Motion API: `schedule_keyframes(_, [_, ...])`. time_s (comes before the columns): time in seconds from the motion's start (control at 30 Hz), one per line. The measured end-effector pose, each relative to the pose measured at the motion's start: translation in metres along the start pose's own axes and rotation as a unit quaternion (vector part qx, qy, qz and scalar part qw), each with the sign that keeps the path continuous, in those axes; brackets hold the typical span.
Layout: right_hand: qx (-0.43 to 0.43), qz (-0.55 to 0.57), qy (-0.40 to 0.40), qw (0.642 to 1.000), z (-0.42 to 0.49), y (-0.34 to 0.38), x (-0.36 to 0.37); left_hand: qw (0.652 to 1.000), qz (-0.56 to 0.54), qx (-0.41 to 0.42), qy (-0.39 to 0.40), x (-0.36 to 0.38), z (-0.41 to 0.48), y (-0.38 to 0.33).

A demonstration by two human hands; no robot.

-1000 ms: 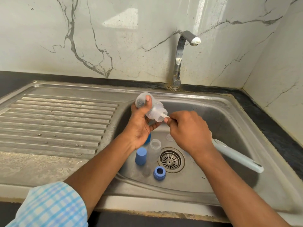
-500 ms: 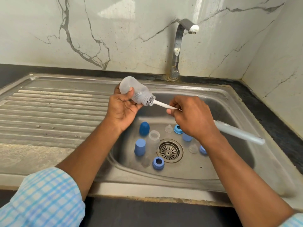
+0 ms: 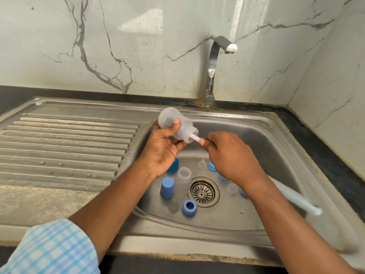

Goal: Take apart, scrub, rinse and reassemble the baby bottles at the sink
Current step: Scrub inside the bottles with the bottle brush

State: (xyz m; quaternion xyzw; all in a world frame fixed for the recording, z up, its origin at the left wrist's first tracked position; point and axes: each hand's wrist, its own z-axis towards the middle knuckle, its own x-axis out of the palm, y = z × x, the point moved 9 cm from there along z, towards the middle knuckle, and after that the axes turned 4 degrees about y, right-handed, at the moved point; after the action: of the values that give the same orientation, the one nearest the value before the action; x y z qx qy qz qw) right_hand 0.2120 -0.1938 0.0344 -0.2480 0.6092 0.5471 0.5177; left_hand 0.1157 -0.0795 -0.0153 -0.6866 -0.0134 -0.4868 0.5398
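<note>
My left hand [image 3: 162, 149] grips a clear baby bottle [image 3: 173, 123] on its side above the sink basin [image 3: 276, 147], mouth pointing right. My right hand [image 3: 233, 155] grips a pale bottle brush [image 3: 292, 196]; its white stem enters the bottle mouth and the bristles are hidden inside. The handle sticks out behind my wrist to the lower right. On the basin floor lie a second clear bottle [image 3: 182, 179], blue caps [image 3: 167, 187], a blue collar ring [image 3: 189, 208] and clear teats [image 3: 201, 164].
A chrome tap [image 3: 214, 70] stands at the back of the sink, with no water running. The ribbed draining board [image 3: 65, 147] is to the left. A drain strainer [image 3: 202, 191] sits mid-basin. Marble wall tiles close off the back and right.
The brush has gone back into the bottle: half a second ago its bristles showed at the mouth, now only the stem shows. Both hands sit lower over the basin.
</note>
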Motion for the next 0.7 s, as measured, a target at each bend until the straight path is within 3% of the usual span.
schedule_keyframes(0.13, [0.006, -0.034, 0.016, 0.999, -0.003, -0.002, -0.005, 0.995, 0.03, 0.036, -0.092, -0.025, 0.005, -0.013])
schedule_keyframes(0.37, [0.006, -0.129, -0.028, 0.991, -0.006, 0.013, -0.019, 0.976, 0.056, 0.056, -0.201, -0.036, 0.003, -0.007])
schedule_keyframes(0.57, [-0.015, -0.156, -0.057, 0.986, -0.012, 0.014, -0.037, 0.951, 0.023, 0.079, -0.298, -0.07, -0.004, -0.025])
schedule_keyframes(0.7, [-0.012, -0.078, -0.079, 0.994, -0.013, 0.0, -0.043, 0.961, 0.038, 0.036, -0.271, -0.07, -0.001, -0.025])
